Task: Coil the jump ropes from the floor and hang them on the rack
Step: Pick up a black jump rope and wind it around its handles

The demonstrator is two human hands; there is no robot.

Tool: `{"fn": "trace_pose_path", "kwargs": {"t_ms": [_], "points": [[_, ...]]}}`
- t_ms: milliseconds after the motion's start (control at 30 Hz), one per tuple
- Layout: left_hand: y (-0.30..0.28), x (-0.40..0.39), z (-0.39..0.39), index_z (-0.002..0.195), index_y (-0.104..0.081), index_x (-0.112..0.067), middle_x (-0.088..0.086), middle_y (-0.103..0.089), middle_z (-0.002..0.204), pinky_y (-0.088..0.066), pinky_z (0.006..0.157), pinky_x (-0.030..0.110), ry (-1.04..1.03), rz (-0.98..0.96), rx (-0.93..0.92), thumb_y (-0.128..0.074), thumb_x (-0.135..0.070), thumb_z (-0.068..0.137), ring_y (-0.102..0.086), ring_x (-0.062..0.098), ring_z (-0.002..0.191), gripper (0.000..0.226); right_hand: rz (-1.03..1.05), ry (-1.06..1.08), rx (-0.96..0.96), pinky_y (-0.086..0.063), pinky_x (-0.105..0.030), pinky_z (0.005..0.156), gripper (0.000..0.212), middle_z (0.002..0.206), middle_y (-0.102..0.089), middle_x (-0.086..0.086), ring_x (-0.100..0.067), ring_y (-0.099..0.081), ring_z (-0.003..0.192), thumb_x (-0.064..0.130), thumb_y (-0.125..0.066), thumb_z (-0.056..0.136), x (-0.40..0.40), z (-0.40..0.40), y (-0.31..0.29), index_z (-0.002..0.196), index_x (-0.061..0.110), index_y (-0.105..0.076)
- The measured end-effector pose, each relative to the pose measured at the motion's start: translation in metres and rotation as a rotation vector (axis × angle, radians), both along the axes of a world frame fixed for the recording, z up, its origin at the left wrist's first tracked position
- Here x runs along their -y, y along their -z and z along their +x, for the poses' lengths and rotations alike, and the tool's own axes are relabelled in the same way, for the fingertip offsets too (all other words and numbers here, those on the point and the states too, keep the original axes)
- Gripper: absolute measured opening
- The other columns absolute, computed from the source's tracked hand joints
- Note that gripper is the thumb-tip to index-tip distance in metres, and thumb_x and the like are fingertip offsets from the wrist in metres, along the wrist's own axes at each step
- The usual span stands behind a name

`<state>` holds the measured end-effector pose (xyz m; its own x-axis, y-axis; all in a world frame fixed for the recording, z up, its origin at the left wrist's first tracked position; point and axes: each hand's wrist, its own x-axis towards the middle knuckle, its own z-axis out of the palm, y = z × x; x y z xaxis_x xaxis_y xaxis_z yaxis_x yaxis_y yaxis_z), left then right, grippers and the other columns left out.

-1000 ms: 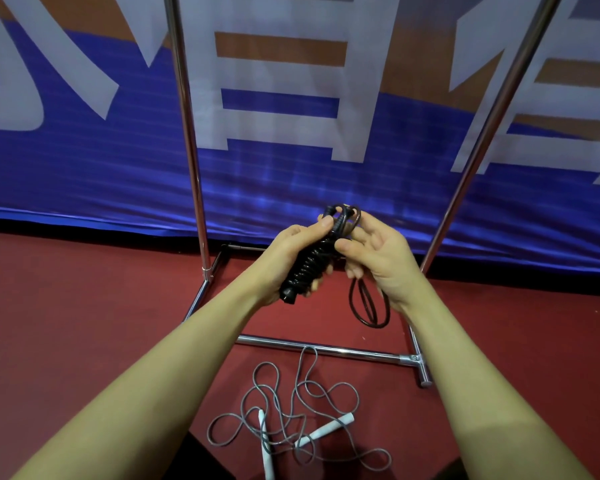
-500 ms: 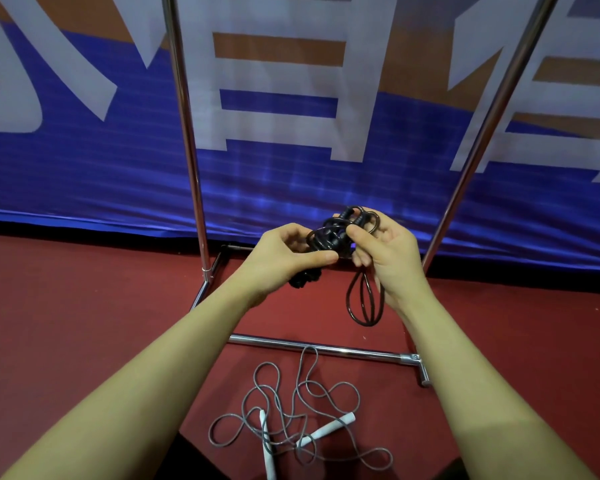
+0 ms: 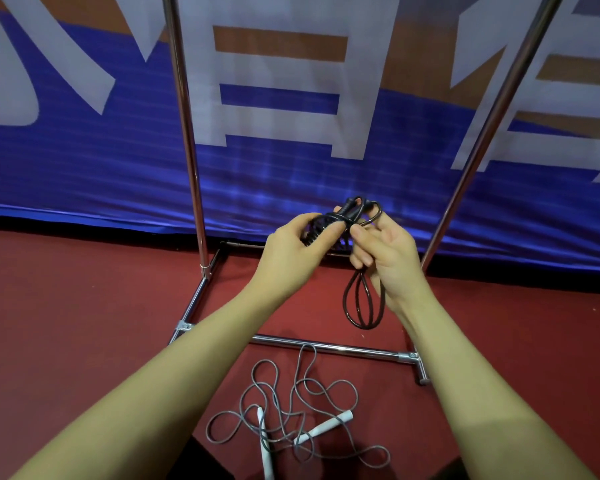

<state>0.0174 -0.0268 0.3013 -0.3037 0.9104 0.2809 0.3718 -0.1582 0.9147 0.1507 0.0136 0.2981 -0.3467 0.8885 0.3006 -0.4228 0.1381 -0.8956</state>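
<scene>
We could not see the top of the chrome rack, its two uprights running out of frame; the black jump rope's handles were mostly hidden between our fingers, and how the cord wound round them was hard to make out; our forearms reached in from the bottom edge and met at chest height in front of the blue banner; our left hand gripped the ribbed handles, thumb pressed along the top; our right hand pinched the cord at the bundle's head, a loop over one finger and two loops hanging below the palm; compared with half a second earlier, both hands had shifted slightly higher and the bundle looked tighter; the grey jump rope with white handles lay tangled on the red floor, unmoved, just in front of the rack's base bar.
</scene>
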Motion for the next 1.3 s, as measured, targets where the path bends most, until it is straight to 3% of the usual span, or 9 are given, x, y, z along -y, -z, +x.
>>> {"fn": "trace_pose_path", "kwargs": {"t_ms": [100,267,433,633,733,867,1000,1233,1300], "points": [[-0.007,-0.001,0.0,0.097,-0.066,-0.013,0.0,-0.059,0.062,-0.03,0.041,0.02,0.056,-0.104,0.337,-0.062,-0.045,0.087,-0.041,0.012,0.041,0.034,0.022,-0.035,0.003,-0.037,-0.018,0.046,0.026,0.073,-0.064,0.008,-0.003,-0.033,0.04,0.004,-0.053,0.083,0.001,0.002,-0.003,0.107,0.015,-0.056],[-0.014,0.002,-0.01,0.091,-0.063,-0.008,0.01,-0.057,0.064,-0.022,0.035,0.013,0.352,-0.198,0.631,-0.053,-0.058,0.078,-0.035,0.011,0.037,0.053,-0.05,-0.127,-0.049,-0.041,-0.019,0.049,0.05,0.114,-0.066,-0.004,-0.007,-0.041,0.042,0.004,-0.055,0.08,0.001,0.002,-0.007,0.128,0.003,-0.047],[-0.014,0.005,-0.012,0.091,-0.063,-0.014,0.007,-0.057,0.066,-0.024,0.03,0.011,0.547,-0.371,0.75,-0.043,-0.06,0.082,-0.038,0.008,0.036,0.05,-0.085,-0.057,-0.012,-0.042,-0.016,0.048,0.034,0.095,-0.071,-0.004,-0.009,-0.045,0.04,0.003,-0.063,0.073,0.001,0.009,-0.013,0.106,0.008,-0.058],[-0.012,0.006,-0.013,0.086,-0.054,-0.011,0.004,-0.062,0.074,-0.052,0.048,0.025,0.451,-0.325,0.663,-0.066,-0.037,0.068,-0.061,0.014,0.053,0.033,-0.081,0.014,0.01,-0.041,-0.017,0.047,0.03,0.085,-0.072,-0.002,-0.009,-0.045,0.041,0.004,-0.063,0.072,0.001,0.007,-0.011,0.101,0.007,-0.058],[-0.009,0.004,-0.014,0.075,-0.055,-0.009,0.009,-0.064,0.065,-0.043,0.047,0.024,0.268,-0.184,0.451,-0.073,-0.034,0.072,-0.059,0.019,0.053,0.031,-0.086,0.101,0.027,-0.041,-0.018,0.048,0.027,0.082,-0.07,-0.002,-0.01,-0.046,0.041,-0.004,-0.063,0.079,-0.001,0.007,-0.009,0.102,0.008,-0.058],[-0.001,0.003,-0.002,0.089,-0.066,-0.003,0.003,-0.065,0.069,-0.041,0.054,0.026,0.128,-0.129,0.225,-0.06,-0.04,0.09,-0.056,0.016,0.059,0.037,-0.118,0.187,0.058,-0.042,-0.018,0.049,0.023,0.08,-0.071,-0.002,-0.01,-0.048,0.043,-0.005,-0.063,0.083,-0.001,0.003,-0.006,0.1,0.008,-0.06],[0.003,0.001,0.01,0.081,-0.049,-0.015,-0.003,-0.056,0.077,-0.035,0.063,0.029,0.003,-0.197,-0.057,-0.038,-0.053,0.096,-0.051,0.013,0.07,0.043,-0.107,0.206,0.105,-0.042,-0.019,0.049,0.023,0.082,-0.072,0.0,-0.01,-0.05,0.044,-0.004,-0.065,0.082,0.003,-0.003,-0.004,0.101,0.009,-0.062],[0.0,0.001,0.008,0.077,-0.056,-0.012,-0.002,-0.057,0.069,-0.041,0.059,0.029,-0.073,-0.226,0.01,-0.033,-0.072,0.086,-0.054,0.017,0.064,0.065,0.002,0.159,0.196,-0.047,-0.015,0.064,0.038,0.109,-0.07,-0.002,-0.008,-0.044,0.042,-0.006,-0.06,0.085,0.003,0.0,-0.007,0.118,0.012,-0.059],[-0.002,0.001,0.007,0.071,-0.054,-0.012,-0.001,-0.052,0.058,-0.039,0.048,0.026,-0.027,-0.266,0.144,-0.033,-0.076,0.083,-0.05,0.017,0.052,0.069,0.041,0.146,0.213,-0.048,-0.014,0.076,0.04,0.092,-0.074,-0.002,-0.009,-0.063,0.055,-0.007,-0.058,0.086,0.002,0.0,-0.006,0.125,0.002,-0.056]]}}
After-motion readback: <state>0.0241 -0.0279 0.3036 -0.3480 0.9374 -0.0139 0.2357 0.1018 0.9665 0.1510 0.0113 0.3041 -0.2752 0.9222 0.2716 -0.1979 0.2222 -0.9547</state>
